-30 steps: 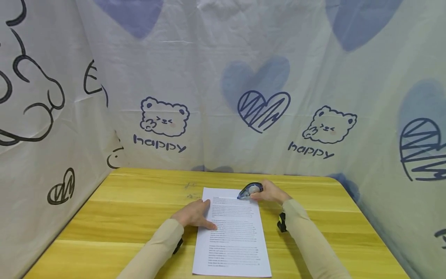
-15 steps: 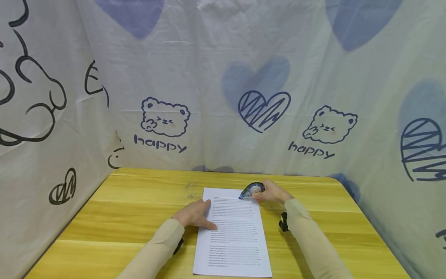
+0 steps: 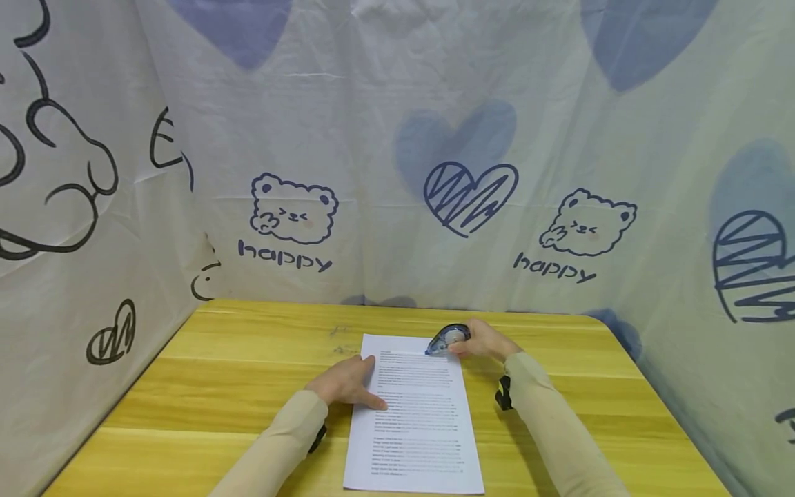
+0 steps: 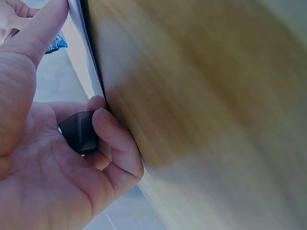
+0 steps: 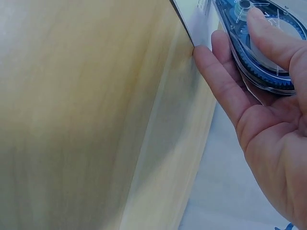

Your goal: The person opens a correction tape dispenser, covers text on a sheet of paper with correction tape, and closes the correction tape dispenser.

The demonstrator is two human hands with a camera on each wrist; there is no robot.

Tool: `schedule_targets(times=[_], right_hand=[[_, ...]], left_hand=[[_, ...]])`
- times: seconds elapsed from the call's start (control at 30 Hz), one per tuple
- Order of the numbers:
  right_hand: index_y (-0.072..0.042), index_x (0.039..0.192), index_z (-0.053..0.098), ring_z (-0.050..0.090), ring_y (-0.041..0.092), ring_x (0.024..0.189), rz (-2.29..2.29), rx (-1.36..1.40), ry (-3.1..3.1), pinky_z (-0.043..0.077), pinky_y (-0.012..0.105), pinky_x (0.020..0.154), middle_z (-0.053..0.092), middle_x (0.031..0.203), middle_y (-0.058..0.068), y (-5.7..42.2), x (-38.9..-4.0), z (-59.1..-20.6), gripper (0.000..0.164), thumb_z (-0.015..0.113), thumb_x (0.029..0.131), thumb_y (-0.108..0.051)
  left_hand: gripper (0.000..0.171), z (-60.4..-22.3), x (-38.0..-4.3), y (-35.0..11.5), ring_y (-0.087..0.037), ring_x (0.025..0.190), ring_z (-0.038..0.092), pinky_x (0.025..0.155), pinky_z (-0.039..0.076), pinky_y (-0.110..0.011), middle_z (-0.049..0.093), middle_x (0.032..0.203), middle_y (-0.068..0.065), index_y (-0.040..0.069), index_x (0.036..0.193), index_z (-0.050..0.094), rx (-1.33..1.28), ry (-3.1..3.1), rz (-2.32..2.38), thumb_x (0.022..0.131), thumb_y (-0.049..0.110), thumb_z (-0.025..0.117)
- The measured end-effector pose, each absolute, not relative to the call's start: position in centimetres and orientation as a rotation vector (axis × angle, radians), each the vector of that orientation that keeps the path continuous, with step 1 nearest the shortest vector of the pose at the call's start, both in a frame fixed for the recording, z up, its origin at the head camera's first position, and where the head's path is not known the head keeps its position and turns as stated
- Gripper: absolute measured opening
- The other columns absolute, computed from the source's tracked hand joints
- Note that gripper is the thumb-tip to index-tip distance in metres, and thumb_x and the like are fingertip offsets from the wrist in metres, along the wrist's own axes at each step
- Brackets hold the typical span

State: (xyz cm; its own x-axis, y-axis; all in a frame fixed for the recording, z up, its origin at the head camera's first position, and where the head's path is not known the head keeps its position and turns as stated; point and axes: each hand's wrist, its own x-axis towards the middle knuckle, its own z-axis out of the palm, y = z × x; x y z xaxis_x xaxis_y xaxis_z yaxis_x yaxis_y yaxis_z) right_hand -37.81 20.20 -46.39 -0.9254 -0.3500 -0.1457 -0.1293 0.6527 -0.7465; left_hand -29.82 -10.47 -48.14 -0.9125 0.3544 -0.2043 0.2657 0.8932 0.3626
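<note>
A printed sheet of paper (image 3: 416, 482) lies on the wooden table, its long side running away from me. My left hand (image 3: 344, 384) rests on its left edge, thumb and index finger spread over the page. In the left wrist view, the other fingers of that hand curl round a small black piece (image 4: 79, 132), cap-like in shape. My right hand (image 3: 486, 342) pinches a clear, dark-blue correction tape (image 3: 448, 337) between thumb and fingers. Its tip meets the paper near the top lines of text. The right wrist view shows the tape's geared wheel (image 5: 261, 71), with fingers at the paper's edge.
The yellow wood-grain table (image 3: 217, 386) spreads to both sides. Faint marks (image 3: 341, 338) show on it beyond the left hand. A white curtain (image 3: 373, 262) with hearts and bear drawings hangs along the back and both sides.
Over the second, my right hand with the correction tape has shifted slightly right; since half a second ago it has hardly moved. The left hand and the paper stay nearly in place.
</note>
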Motion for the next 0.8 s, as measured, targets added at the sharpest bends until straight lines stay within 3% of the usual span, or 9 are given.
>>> schedule_targets(times=[0.1, 0.3, 0.5, 0.8], right_hand=[[-0.005, 0.073, 0.063, 0.033, 0.008, 0.049, -1.157, -0.393, 2.576, 0.034, 0.022, 0.052, 0.043, 0.054, -0.003, 20.3, -37.9, -46.5, 0.020, 0.074, 0.088, -0.012], [-0.009, 0.071, 0.060, 0.033, 0.008, 0.049, -1.147, -0.390, 2.582, 0.033, 0.022, 0.050, 0.044, 0.055, -0.003, 20.6, -38.1, -46.7, 0.023, 0.074, 0.088, -0.016], [-0.014, 0.064, 0.048, 0.024, 0.009, 0.047, -1.115, -0.354, 2.624, 0.024, 0.023, 0.046, 0.030, 0.052, -0.005, 20.8, -38.1, -46.8, 0.037, 0.076, 0.087, -0.021], [-0.005, 0.078, 0.063, 0.031, 0.010, 0.051, -1.150, -0.375, 2.581, 0.028, 0.023, 0.049, 0.044, 0.057, -0.003, 21.3, -38.0, -46.8, 0.019, 0.074, 0.088, -0.016]], left_hand=[[0.106, -48.2, -29.9, -10.5, -0.038, 0.136, 0.045, 0.113, 0.039, -0.050, 0.046, 0.147, -0.024, 0.000, 0.149, 0.036, 0.471, 2.794, 0.482, 0.071, 0.054, 0.083], [0.106, -48.1, -29.8, -10.5, -0.038, 0.136, 0.045, 0.113, 0.038, -0.050, 0.045, 0.147, -0.024, 0.000, 0.149, 0.036, 0.477, 2.797, 0.481, 0.071, 0.054, 0.082], [0.106, -48.0, -29.5, -10.4, -0.038, 0.136, 0.044, 0.113, 0.038, -0.050, 0.045, 0.148, -0.024, 0.001, 0.150, 0.036, 0.459, 2.788, 0.487, 0.072, 0.055, 0.082], [0.106, -48.0, -29.6, -10.4, -0.036, 0.137, 0.044, 0.113, 0.039, -0.049, 0.044, 0.149, -0.022, 0.002, 0.150, 0.036, 0.452, 2.786, 0.489, 0.071, 0.056, 0.082]])
